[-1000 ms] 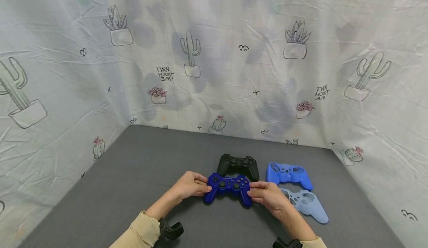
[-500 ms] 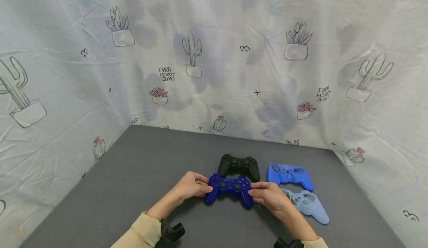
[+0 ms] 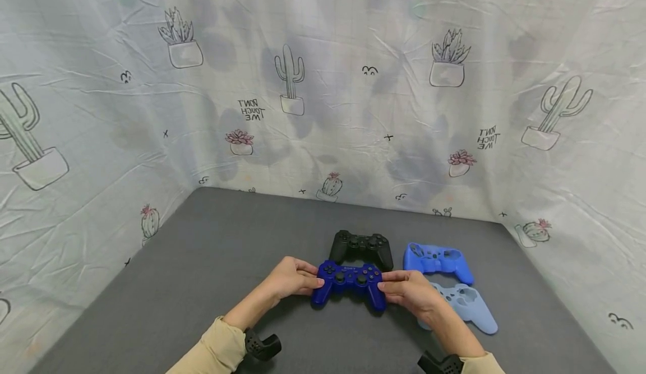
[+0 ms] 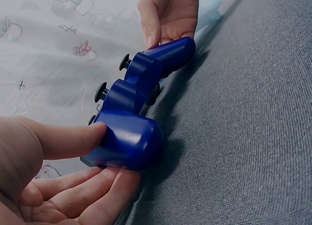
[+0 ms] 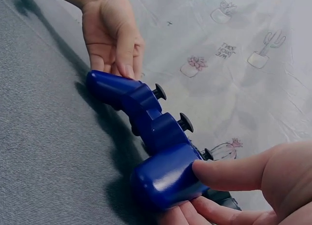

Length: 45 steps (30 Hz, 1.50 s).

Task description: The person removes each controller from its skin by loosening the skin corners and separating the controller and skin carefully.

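A glossy blue game controller (image 3: 350,278), buttons and thumbsticks facing up, is held between my two hands in the middle of the head view. My left hand (image 3: 292,277) pinches its left grip; in the left wrist view the thumb lies on top and the fingers go underneath. On the other side, my right hand (image 3: 411,291) pinches the right grip in the same way, thumb above and fingers below. Both wrist views show a shadow under the blue controller (image 5: 165,173), close over the grey surface. Just behind it lies a black game controller (image 3: 339,246), its front edge overlapped.
To the right lie a bright blue controller skin (image 3: 439,261) and a pale blue controller skin (image 3: 466,305), the latter partly hidden by my right hand. Grey cloth (image 3: 227,234) covers the table. A white curtain (image 3: 343,105) printed with cacti encloses the back and sides.
The blue controller and both hands have shifted slightly to the right. The hold on both grips looks the same, and the black controller and the skins stay in place.
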### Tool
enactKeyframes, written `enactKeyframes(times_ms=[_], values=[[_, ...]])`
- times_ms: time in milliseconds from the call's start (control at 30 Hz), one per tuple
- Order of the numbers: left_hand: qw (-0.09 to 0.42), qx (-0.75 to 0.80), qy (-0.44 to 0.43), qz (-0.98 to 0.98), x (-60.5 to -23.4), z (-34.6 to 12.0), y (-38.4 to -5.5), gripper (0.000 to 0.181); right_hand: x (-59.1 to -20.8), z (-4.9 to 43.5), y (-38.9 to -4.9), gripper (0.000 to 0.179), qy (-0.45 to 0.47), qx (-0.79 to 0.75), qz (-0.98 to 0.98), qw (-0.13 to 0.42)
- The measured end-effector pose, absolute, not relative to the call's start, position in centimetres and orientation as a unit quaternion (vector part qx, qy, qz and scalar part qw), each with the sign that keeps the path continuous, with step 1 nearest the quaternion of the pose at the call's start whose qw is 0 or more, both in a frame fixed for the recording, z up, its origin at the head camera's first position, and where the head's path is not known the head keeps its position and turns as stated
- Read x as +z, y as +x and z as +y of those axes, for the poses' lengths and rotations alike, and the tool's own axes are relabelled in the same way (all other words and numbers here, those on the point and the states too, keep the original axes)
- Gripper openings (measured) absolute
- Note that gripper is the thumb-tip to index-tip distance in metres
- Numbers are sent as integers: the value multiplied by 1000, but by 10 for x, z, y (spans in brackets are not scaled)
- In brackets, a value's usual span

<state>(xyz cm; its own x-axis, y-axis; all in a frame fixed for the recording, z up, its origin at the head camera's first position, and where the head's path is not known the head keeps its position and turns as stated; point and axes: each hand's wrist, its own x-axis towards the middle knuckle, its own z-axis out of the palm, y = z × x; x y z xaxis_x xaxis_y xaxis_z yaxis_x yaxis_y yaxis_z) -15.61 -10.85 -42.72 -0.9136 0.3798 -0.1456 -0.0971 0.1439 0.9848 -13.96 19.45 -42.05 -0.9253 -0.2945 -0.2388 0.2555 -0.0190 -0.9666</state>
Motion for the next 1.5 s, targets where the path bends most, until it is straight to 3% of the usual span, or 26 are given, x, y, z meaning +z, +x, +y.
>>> enactKeyframes(times_ms=[567,1167,1500], values=[[182,682,90,703,-423,-101,-153,41,-405,216,-144,51,-47,-687,689,226],[203,729,80,648,-431,-89,-147,35,-401,241,-147,45,-67,-656,706,260],[215,727,78,647,-436,-89,-147,34,-407,243,-147,29,-80,-667,686,280]])
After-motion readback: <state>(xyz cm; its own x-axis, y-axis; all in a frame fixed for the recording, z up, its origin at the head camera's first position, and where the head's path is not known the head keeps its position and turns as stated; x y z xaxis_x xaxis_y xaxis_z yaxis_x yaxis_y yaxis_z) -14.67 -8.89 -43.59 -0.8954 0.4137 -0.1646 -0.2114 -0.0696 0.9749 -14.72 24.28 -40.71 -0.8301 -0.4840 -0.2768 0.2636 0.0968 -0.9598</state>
